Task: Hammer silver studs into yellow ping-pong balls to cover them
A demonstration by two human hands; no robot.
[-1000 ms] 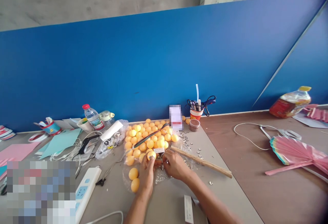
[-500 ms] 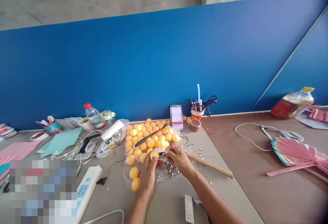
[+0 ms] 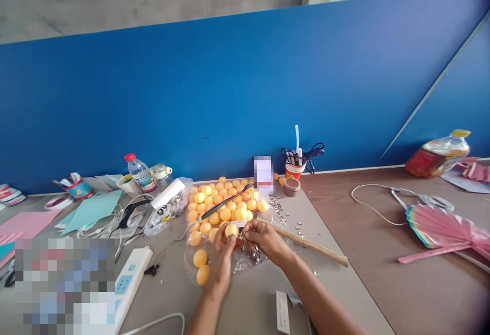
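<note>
On the near side of the grip, a white labelled strip (image 3: 282, 312) is laid on the grey table (image 3: 245, 304). At the grip itself, one orange ball (image 3: 231, 229) is grasped by the left hand (image 3: 222, 256), with the thumb set against its near side; a small dark spot is seen beside the thumb tip, but whether it is a fitted part cannot be told. The right hand (image 3: 266, 240) is positioned just beside the ball with fingers curled; whether its fingertips are closed on a small piece cannot be told.

Below the right hand, a heap of shiny metal pieces (image 3: 255, 256) is gathered. To the left of the left hand, two loose balls (image 3: 201, 267) are placed. To the right of the grip, a wooden stick (image 3: 314, 247) is laid at a slant.

Beyond the grip, many orange balls (image 3: 214, 218) are spread, with a long dark tool (image 3: 220, 208) laid across them. As a judgement, only the grasped ball is being worked; the many others are left unhandled, and no finished group can be distinguished. Farther right, a round tub (image 3: 292, 187) and a filled cup (image 3: 294, 170) are stood before the blue partition (image 3: 229, 95).
</note>
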